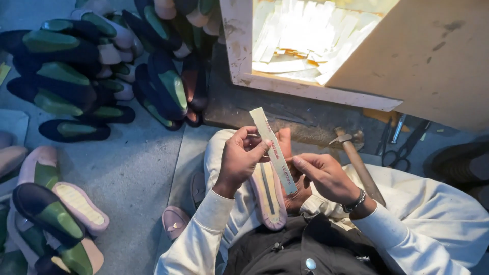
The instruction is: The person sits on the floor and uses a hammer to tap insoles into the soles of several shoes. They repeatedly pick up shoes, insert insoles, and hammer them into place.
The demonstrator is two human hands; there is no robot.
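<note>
Holding a long, narrow pale strip (273,150) between both hands, the person sits on the floor (132,168) with a shoe sole (268,196) resting on the lap. The left hand (239,159) pinches the strip near its middle, thumb and fingertips closed on its left edge, while the right hand (326,175) grips the lower end between thumb and forefinger. The strip runs slantwise, its far end pointing up and left, its near end lying just over the sole. That sole is pinkish at the rim with a pale insole face turned up and a dark line down its middle, and it lies lengthwise between the two forearms.

Just right of the right hand, a hammer (356,160) with a wooden handle leans across the person's leg, its metal head at the far end. Farther right, black scissors (405,147) lie on the floor. Beyond the hands stands a cardboard box (316,91) holding a heap of similar pale strips (305,35). To the far left, a pile of dark shoes with green insoles (102,66) is stacked on the floor, and more green-lined shoes and pink soles (51,209) lie at the near left. A small pink sole piece (175,221) sits beside the left elbow.
</note>
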